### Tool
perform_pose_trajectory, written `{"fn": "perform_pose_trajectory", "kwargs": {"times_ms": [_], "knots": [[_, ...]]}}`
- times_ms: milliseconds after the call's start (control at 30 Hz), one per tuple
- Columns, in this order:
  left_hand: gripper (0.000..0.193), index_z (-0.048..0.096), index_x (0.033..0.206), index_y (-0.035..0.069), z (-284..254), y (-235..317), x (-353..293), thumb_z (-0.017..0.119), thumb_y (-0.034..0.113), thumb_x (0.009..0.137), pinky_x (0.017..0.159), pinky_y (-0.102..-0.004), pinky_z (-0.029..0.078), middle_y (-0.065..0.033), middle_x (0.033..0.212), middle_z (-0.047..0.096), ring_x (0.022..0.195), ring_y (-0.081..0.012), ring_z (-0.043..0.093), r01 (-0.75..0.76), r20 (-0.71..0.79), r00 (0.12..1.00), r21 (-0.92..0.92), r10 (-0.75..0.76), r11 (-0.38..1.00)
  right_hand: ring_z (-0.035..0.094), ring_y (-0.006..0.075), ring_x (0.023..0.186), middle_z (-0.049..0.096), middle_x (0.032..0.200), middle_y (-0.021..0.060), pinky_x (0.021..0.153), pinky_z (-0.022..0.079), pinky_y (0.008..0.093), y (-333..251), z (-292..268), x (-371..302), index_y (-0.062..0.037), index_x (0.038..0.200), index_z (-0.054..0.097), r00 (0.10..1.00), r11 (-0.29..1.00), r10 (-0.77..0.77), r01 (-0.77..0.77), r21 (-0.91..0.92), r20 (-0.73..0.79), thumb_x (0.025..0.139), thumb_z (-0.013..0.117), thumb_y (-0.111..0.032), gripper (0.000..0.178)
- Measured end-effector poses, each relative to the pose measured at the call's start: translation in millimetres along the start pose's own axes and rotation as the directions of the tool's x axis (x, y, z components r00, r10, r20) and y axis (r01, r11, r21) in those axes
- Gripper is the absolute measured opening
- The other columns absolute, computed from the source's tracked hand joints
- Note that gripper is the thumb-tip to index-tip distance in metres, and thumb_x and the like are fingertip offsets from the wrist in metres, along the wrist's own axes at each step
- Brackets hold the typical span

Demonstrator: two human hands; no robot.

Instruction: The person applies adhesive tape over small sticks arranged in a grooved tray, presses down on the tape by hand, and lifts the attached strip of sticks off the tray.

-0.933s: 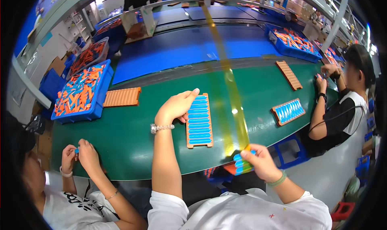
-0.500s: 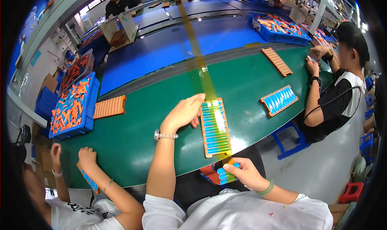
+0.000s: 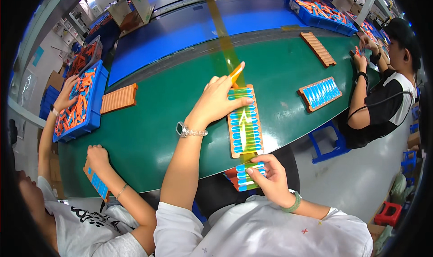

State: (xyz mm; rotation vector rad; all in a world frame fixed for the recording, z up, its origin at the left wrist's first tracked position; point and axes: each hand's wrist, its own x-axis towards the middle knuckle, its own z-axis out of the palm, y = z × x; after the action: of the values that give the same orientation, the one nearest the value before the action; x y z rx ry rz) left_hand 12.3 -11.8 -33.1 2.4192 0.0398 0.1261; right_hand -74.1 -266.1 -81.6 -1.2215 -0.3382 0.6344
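A brown slotted tray [image 3: 232, 135] lies before me on the green table, filled with a row of blue rounded-end pieces [image 3: 255, 127]. A see-through yellow strip, seemingly tape [image 3: 230, 54], runs over it from the far side. My left hand [image 3: 212, 101] is at the tray's far end, thumb laid across the top pieces. Its index finger stretches forward and looks orange where the yellow strip overlaps it. Off the near end, my right hand [image 3: 273, 176] grips the strip's end, where several blue pieces [image 3: 246, 178] sit side by side; some of its fingers are hidden.
A blue bin [image 3: 94, 117] of orange and blue pieces stands left, beside a ribbed tray [image 3: 119, 99]. A co-worker's hand [image 3: 65, 94] reaches into that bin. On the right are a filled tray [image 3: 320, 94], a bare tray [image 3: 318, 49] and another person [image 3: 374, 99].
My left hand has moved up to the tray's far end, its thumb now across the pieces. More blue pieces show at my right hand. The left co-worker's hand has moved into the bin.
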Motion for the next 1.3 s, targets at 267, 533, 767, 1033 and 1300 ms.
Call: {"fn": "perform_pose_trajectory", "kwargs": {"times_ms": [267,533,767,1033,1300], "knots": [[0.099,0.016,0.160,0.026,7.2,-4.3,2.8,0.076,0.045,0.082,0.087,-0.0398,0.050,-0.0113,0.095,0.068,0.093,-0.0281,0.063,-0.039,-0.155,0.987,0.054,0.047,0.998,0.066,0.0108,0.097,0.072,0.108,0.0108,0.082,0.056,0.0248,-8.2,0.8,21.1,0.0032,0.116,0.068,1.000,0.989,0.004,-0.006,-0.149,-0.013,0.092,0.069,-0.004,0.026],[0.100,0.015,0.160,0.029,9.2,-10.8,4.6,0.075,0.051,0.083,0.085,-0.0394,0.053,-0.0125,0.094,0.068,0.093,-0.0292,0.066,-0.039,-0.171,0.985,-0.022,0.035,0.999,0.065,0.0077,0.090,0.073,0.105,0.0092,0.077,0.055,0.0224,-6.9,-2.2,22.4,0.0030,0.116,0.069,0.999,0.980,0.016,-0.021,-0.198,-0.028,0.092,0.069,-0.005,0.025],[0.097,0.018,0.159,0.022,8.6,-7.8,3.1,0.072,0.052,0.084,0.081,-0.0406,0.052,-0.0131,0.092,0.071,0.090,-0.0299,0.064,-0.056,-0.201,0.978,0.006,0.056,0.998,0.065,0.0060,0.084,0.073,0.103,0.0075,0.070,0.054,0.0230,-8.0,1.1,23.2,0.0029,0.116,0.069,0.998,0.962,0.019,-0.033,-0.272,-0.054,0.093,0.069,-0.005,0.025],[0.097,0.017,0.159,0.023,6.8,-6.7,1.8,0.072,0.049,0.085,0.084,-0.0415,0.051,-0.0136,0.094,0.069,0.092,-0.0300,0.063,-0.040,-0.184,0.982,0.011,0.041,0.999,0.065,0.0187,0.078,0.069,0.091,0.0137,0.066,0.053,0.0307,-69.2,13.0,18.6,-0.0067,0.118,0.069,0.990,0.531,0.022,0.107,-0.841,0.140,0.088,0.074,-0.022,0.034],[0.096,0.017,0.159,0.021,12.1,-9.3,1.9,0.074,0.043,0.085,0.083,-0.0404,0.050,-0.0121,0.094,0.068,0.091,-0.0287,0.061,-0.091,-0.226,0.969,0.041,0.098,0.995,0.057,0.0258,0.092,0.058,0.101,0.0097,0.079,0.042,0.0373,-69.4,17.8,29.9,-0.0048,0.105,0.065,0.841,-0.007,-0.178,0.518,-0.855,0.511,0.081,0.076,-0.025,0.033]]}}
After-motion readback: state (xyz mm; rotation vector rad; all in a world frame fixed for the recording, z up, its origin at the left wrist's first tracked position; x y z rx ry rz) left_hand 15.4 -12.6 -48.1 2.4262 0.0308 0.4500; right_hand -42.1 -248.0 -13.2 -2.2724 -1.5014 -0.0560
